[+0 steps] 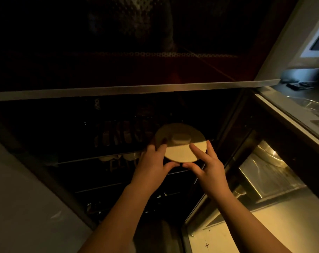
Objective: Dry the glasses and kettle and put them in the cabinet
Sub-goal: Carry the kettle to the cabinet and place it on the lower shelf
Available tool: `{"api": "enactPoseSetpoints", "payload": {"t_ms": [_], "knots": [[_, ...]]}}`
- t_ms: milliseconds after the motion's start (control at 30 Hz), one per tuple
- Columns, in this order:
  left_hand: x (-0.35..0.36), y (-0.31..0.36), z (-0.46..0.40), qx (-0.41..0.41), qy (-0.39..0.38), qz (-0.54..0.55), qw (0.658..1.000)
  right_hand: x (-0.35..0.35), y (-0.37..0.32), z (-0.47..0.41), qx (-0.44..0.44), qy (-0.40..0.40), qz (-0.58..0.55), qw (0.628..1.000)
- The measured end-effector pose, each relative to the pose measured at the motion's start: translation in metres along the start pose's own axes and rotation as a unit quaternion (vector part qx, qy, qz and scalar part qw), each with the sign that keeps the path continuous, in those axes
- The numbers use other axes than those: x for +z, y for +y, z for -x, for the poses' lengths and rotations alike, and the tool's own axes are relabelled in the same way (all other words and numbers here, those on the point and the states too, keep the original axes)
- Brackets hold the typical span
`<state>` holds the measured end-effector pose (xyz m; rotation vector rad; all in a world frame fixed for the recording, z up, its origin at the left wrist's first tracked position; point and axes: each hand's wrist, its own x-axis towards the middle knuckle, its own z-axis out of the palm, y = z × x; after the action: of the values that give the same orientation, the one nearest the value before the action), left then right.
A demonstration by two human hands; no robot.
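Note:
Both my hands hold a pale, round dish [180,145] upside down, its raised foot ring facing me. My left hand [152,163] grips its left edge, fingers over the top and thumb beneath. My right hand [206,165] holds the right edge, with the index finger laid flat across the dish and the thumb under its rim. The dish hovers inside a dark open cabinet [118,92], just above a wire rack [93,159]. No glasses or kettle are clearly recognisable in the dim light.
Several dishes [118,134] stand on edge in the rack left of the held dish, with rounded items [115,157] on the rack's front. A metal sink [264,172] lies lower right beside a counter [301,106]. A pale cabinet door panel [27,198] fills the left.

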<state>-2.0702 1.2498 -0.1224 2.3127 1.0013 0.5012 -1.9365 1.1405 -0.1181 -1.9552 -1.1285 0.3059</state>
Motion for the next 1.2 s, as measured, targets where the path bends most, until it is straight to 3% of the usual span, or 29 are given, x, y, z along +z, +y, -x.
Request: {"api": "enactPoseSetpoints", "payload": {"t_ms": [200, 367, 500, 833, 1200], "knots": [[0.012, 0.005, -0.002, 0.013, 0.033, -0.04, 0.999, -0.001, 0.005, -0.005, 0.001, 0.041, -0.032, 0.999], [0.029, 0.012, 0.004, 0.09, 0.177, -0.115, 0.973, 0.001, 0.003, -0.009, 0.016, 0.07, -0.048, 0.996], [0.043, 0.021, 0.008, 0.095, 0.205, -0.113, 0.967, 0.005, 0.0, -0.011, 0.052, 0.12, -0.012, 0.991], [0.052, 0.027, -0.003, 0.076, 0.158, -0.14, 0.975, 0.016, -0.006, -0.02, 0.08, 0.149, 0.002, 0.986], [0.037, 0.03, -0.016, 0.033, 0.046, -0.15, 0.987, 0.028, 0.001, -0.028, 0.016, 0.13, 0.081, 0.988]]}}
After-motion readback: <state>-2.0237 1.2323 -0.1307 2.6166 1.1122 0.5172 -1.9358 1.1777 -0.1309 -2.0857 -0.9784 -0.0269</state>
